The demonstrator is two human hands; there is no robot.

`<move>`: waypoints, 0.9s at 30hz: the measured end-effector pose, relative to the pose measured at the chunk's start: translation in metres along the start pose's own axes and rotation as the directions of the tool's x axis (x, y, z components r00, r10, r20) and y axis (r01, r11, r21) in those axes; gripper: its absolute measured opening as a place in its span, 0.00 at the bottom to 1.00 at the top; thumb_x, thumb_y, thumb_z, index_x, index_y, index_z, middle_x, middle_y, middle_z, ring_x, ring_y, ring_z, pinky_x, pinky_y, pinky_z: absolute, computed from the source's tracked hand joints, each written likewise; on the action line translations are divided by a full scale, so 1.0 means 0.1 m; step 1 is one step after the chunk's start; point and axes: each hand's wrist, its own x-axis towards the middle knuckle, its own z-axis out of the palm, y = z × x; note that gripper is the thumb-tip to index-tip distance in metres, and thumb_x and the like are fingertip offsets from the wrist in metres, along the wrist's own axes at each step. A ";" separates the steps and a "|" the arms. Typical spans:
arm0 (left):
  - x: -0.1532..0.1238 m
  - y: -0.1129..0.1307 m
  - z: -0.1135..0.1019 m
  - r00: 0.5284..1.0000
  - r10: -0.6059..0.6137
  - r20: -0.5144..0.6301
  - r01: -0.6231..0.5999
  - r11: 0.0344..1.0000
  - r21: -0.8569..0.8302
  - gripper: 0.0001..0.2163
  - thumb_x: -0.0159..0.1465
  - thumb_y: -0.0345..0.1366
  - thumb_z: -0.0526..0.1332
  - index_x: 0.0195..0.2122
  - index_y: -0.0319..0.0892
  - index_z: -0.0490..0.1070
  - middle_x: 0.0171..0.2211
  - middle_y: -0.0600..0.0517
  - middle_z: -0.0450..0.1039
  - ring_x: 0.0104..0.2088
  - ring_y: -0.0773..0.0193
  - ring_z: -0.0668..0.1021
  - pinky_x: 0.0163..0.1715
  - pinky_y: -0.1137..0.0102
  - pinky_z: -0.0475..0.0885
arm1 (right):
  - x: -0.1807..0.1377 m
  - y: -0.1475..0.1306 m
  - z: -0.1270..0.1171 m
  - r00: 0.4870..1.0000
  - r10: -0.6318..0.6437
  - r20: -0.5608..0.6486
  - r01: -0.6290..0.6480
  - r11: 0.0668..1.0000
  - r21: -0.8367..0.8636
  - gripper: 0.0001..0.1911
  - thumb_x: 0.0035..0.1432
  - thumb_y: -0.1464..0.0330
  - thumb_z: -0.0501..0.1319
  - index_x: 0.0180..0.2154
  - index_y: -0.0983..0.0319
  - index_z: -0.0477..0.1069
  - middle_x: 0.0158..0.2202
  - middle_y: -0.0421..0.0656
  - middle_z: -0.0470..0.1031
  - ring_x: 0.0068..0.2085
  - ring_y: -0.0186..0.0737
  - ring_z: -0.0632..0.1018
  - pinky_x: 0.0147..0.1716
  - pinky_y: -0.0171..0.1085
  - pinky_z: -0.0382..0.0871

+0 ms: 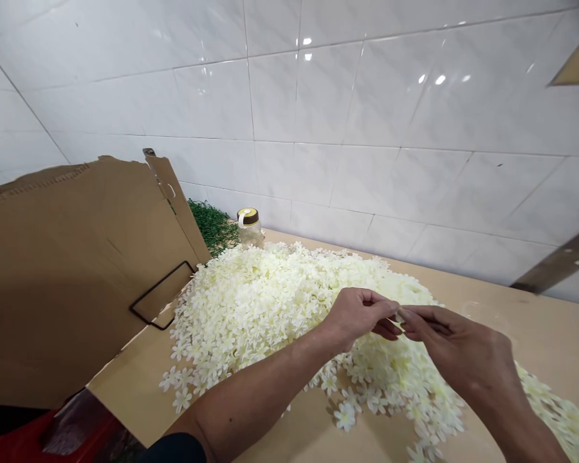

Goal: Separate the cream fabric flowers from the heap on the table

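A large heap of pale cream artificial flower heads [270,296] covers the middle of the table. Above its right side, my left hand [359,315] and my right hand [463,344] meet at the fingertips. Both are closed in a pinch. Between the fingertips there is a small pale piece [399,316], mostly hidden, whose kind I cannot make out. A single loose flower head [346,416] lies on the table below my hands, near the heap's front edge.
A cardboard box [77,276] stands on the left, with a black wire frame [161,296] beside it. Behind the heap are a lidded jar [249,226] and green artificial foliage [212,225]. More flowers [560,411] lie at right. A tiled wall [318,116] closes off the back.
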 end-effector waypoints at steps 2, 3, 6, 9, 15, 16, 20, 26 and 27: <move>-0.02 0.02 0.01 1.000 0.002 -0.008 -0.002 1.000 -0.016 0.15 0.50 0.43 0.72 0.27 0.34 0.75 0.23 0.47 0.75 0.23 0.63 0.78 0.30 0.64 0.76 | -0.02 -0.01 -0.01 1.000 0.001 -0.003 -0.001 1.000 0.000 0.18 0.56 0.48 0.63 0.33 0.53 0.82 0.24 0.39 0.82 0.28 0.49 0.84 0.20 0.38 0.72; -0.02 0.03 0.01 1.000 -0.001 -0.012 0.001 1.000 -0.021 0.15 0.50 0.43 0.73 0.27 0.34 0.75 0.22 0.47 0.75 0.23 0.63 0.78 0.30 0.63 0.76 | -0.03 -0.02 -0.01 1.000 0.008 0.000 -0.008 1.000 0.007 0.18 0.56 0.49 0.63 0.34 0.54 0.82 0.24 0.39 0.82 0.29 0.49 0.84 0.21 0.38 0.73; -0.06 0.07 0.01 1.000 -0.009 -0.016 0.009 1.000 -0.013 0.17 0.50 0.44 0.73 0.27 0.34 0.74 0.21 0.47 0.74 0.23 0.63 0.77 0.30 0.64 0.76 | -0.05 -0.05 -0.03 0.999 0.027 0.020 -0.029 0.998 0.059 0.16 0.57 0.51 0.63 0.35 0.54 0.82 0.25 0.39 0.83 0.32 0.50 0.84 0.24 0.39 0.74; -0.09 0.11 0.01 1.000 0.003 -0.014 -0.003 1.000 0.014 0.17 0.50 0.45 0.73 0.27 0.34 0.74 0.22 0.47 0.75 0.23 0.63 0.78 0.30 0.65 0.76 | -0.07 -0.11 -0.05 0.999 0.017 0.040 -0.021 0.994 0.108 0.14 0.59 0.55 0.62 0.35 0.55 0.81 0.28 0.40 0.83 0.29 0.46 0.84 0.26 0.39 0.75; -0.08 0.11 -0.03 1.000 -0.014 0.016 0.013 1.000 0.012 0.18 0.51 0.45 0.73 0.27 0.34 0.73 0.25 0.45 0.76 0.24 0.63 0.78 0.31 0.66 0.76 | -0.09 -0.19 -0.04 0.998 -0.012 0.053 0.005 0.992 0.130 0.18 0.65 0.56 0.56 0.33 0.58 0.79 0.27 0.42 0.82 0.27 0.43 0.82 0.27 0.37 0.73; -0.06 0.10 -0.04 1.000 -0.020 0.019 0.020 1.000 0.011 0.18 0.51 0.45 0.73 0.26 0.34 0.73 0.25 0.45 0.76 0.24 0.64 0.78 0.30 0.67 0.76 | -0.10 -0.20 -0.03 0.998 -0.014 0.055 0.006 0.991 0.136 0.18 0.65 0.56 0.55 0.33 0.58 0.78 0.26 0.42 0.81 0.27 0.43 0.82 0.27 0.37 0.73; -0.04 0.09 -0.05 0.999 -0.033 0.022 0.033 0.999 0.002 0.17 0.51 0.45 0.73 0.27 0.34 0.73 0.25 0.44 0.76 0.24 0.64 0.78 0.30 0.67 0.75 | -0.10 -0.19 0.00 0.998 -0.028 0.050 0.020 0.988 0.154 0.17 0.66 0.56 0.54 0.35 0.58 0.77 0.28 0.41 0.81 0.28 0.42 0.82 0.27 0.37 0.72; -0.06 0.12 -0.03 0.999 -0.041 0.011 0.041 0.999 0.005 0.17 0.51 0.45 0.73 0.26 0.34 0.73 0.23 0.45 0.76 0.23 0.64 0.78 0.30 0.67 0.75 | -0.09 -0.20 0.00 0.998 -0.034 0.049 0.025 0.985 0.172 0.16 0.66 0.57 0.53 0.33 0.58 0.75 0.28 0.41 0.81 0.28 0.43 0.82 0.27 0.36 0.72; -0.07 0.12 -0.03 0.999 -0.041 0.014 0.040 0.999 0.007 0.17 0.51 0.44 0.73 0.26 0.34 0.73 0.23 0.45 0.76 0.23 0.64 0.78 0.30 0.68 0.75 | -0.09 -0.21 0.00 0.998 -0.031 0.056 0.021 0.985 0.170 0.17 0.66 0.57 0.53 0.33 0.58 0.74 0.27 0.41 0.81 0.28 0.43 0.82 0.27 0.36 0.72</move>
